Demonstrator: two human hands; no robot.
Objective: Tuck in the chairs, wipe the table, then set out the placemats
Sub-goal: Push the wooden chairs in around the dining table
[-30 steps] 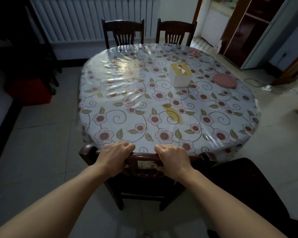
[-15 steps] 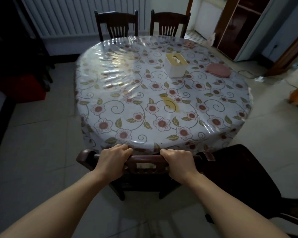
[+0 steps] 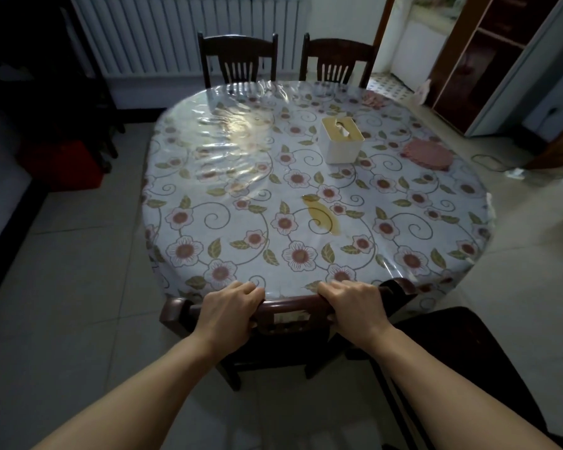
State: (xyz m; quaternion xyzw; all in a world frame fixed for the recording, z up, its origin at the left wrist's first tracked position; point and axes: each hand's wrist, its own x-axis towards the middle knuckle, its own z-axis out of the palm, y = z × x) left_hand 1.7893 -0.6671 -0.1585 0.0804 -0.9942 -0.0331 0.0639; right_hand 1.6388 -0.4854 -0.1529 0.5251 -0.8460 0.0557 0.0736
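Observation:
A dark wooden chair [image 3: 290, 323] stands at the near edge of the oval table [image 3: 228, 190], its top rail right against the floral plastic-covered cloth. My left hand [image 3: 225, 311] and my right hand [image 3: 355, 308] both grip that top rail. A yellow-brown spill [image 3: 322, 216] lies on the cloth near the middle. A stack of pink round placemats [image 3: 428, 154] sits at the table's right side. Another pink piece [image 3: 372, 99] lies at the far edge. Two more chairs, one [image 3: 238, 56] left and one [image 3: 337, 60] right, stand tucked at the far side.
A white tissue box [image 3: 340, 139] stands on the table past the spill. Another dark chair [image 3: 462, 362] stands pulled out at my lower right. A red box [image 3: 62, 165] sits on the floor at left. A radiator [image 3: 182, 30] lines the back wall.
The chair under my hands has moved forward until its rail meets the table edge. Both hands kept their grip on the rail.

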